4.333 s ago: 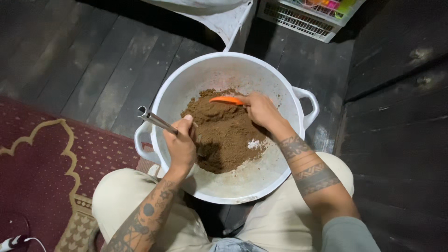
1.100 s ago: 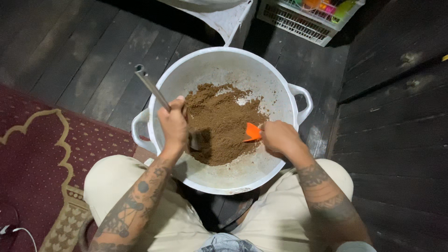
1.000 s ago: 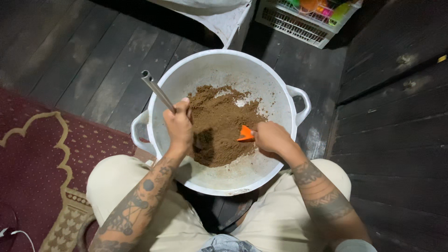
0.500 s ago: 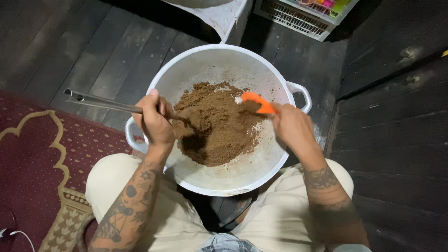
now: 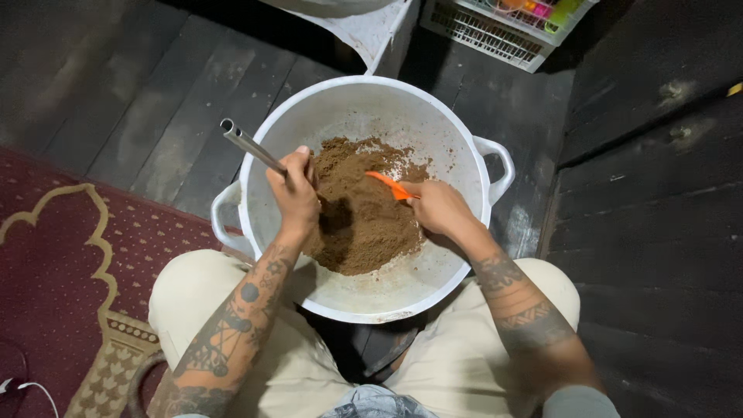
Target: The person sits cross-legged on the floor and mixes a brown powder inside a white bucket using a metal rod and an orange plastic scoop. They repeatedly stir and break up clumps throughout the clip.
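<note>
Under both hands, heaped toward the near side of a large white basin (image 5: 364, 101), lay a mound of brown powdery mix (image 5: 364, 217). The left hand (image 5: 294, 193) was closed tight around a metal handle (image 5: 249, 145), which slanted up and away to the left of that fist while its lower end was buried in the mix. Just right of it, the right hand (image 5: 437, 209) was wrapped around an orange spatula (image 5: 387, 184), whose blade pointed left onto the mound's top. Beyond the grips, the basin's two side handles stuck out; it sat between the person's knees on dark floorboards (image 5: 139, 85), with a red patterned rug (image 5: 70, 263) further left and a white plastic basket (image 5: 495, 31) beyond.
</note>
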